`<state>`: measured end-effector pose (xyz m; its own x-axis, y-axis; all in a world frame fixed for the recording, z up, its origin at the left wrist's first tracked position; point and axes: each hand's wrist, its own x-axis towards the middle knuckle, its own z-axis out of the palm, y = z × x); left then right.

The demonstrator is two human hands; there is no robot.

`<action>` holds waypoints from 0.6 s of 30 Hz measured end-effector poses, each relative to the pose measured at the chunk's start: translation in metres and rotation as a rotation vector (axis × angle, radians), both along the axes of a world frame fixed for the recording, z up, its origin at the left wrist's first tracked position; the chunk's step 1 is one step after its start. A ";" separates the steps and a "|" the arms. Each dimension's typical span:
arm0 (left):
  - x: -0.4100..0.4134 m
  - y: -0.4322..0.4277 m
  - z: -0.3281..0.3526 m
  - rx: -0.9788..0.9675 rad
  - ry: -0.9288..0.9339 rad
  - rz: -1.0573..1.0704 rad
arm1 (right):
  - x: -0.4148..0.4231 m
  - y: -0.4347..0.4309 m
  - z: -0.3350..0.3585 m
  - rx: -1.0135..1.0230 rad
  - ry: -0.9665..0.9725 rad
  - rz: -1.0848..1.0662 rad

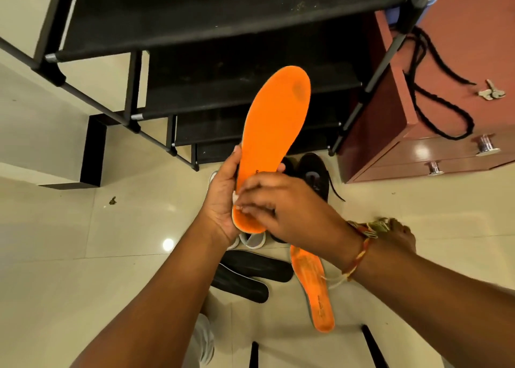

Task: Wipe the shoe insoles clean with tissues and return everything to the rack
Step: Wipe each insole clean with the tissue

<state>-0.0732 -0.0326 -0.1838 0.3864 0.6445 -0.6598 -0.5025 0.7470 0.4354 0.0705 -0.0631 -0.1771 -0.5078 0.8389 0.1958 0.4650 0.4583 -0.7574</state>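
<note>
The pale tiled floor (55, 228) spreads under everything. Beyond both grips stands the black shoe rack (223, 19), its tiers of dark fabric shelves stepping down toward the floor. To the right of the right grip, and farther off, is a reddish-brown cabinet (459, 47) with drawers and shiny knobs (486, 145). A black cord (434, 108) loops across its top.

The orange insole (276, 122) is held up in the air in front of the rack. Its toe end points away from the grips and carries a dark smudge. The left grip (223, 200) is closed round the heel half, with the thumb along the near edge and a fingertip showing at the far edge. The right grip (281, 209) lies over the heel part from the right, its fingers curled down onto the orange surface. A thread band (359, 253) circles that wrist.

On the floor nearer the person than the grips lie two black insoles (250, 264), overlapping. A second orange insole (315, 289) lies just to their right. Behind the right grip sit black shoes (313, 172), partly hidden by it. Pale shoes (255, 241) peek out directly under both grips.

A small white tissue (235, 198) shows at the tips of the right grip's fingers, which press it against the insole beside the left palm. Most of it is hidden. Keys (492, 92) lie on the cabinet top, well apart from either grip.
</note>
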 end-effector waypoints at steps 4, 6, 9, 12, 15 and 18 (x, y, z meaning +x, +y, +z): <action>-0.011 0.006 -0.006 0.005 -0.014 0.124 | -0.001 -0.003 0.004 -0.077 0.006 0.201; -0.011 0.006 -0.006 -0.010 -0.010 0.135 | 0.004 0.000 0.007 -0.054 -0.001 0.215; -0.003 0.002 -0.005 -0.014 0.002 0.075 | 0.017 0.013 0.003 0.061 -0.084 0.091; 0.004 -0.004 -0.006 0.050 0.091 -0.009 | 0.040 0.033 0.000 0.119 -0.149 -0.134; 0.007 -0.007 -0.007 0.064 0.035 -0.169 | 0.070 0.056 -0.004 0.139 -0.132 -0.364; 0.005 -0.011 -0.011 0.092 0.029 -0.249 | 0.100 0.073 -0.010 0.108 -0.138 -0.584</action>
<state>-0.0681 -0.0435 -0.1948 0.5227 0.5897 -0.6156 -0.2945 0.8026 0.5188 0.1702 0.0100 -0.1876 0.0033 0.9654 0.2607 0.7534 0.1690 -0.6355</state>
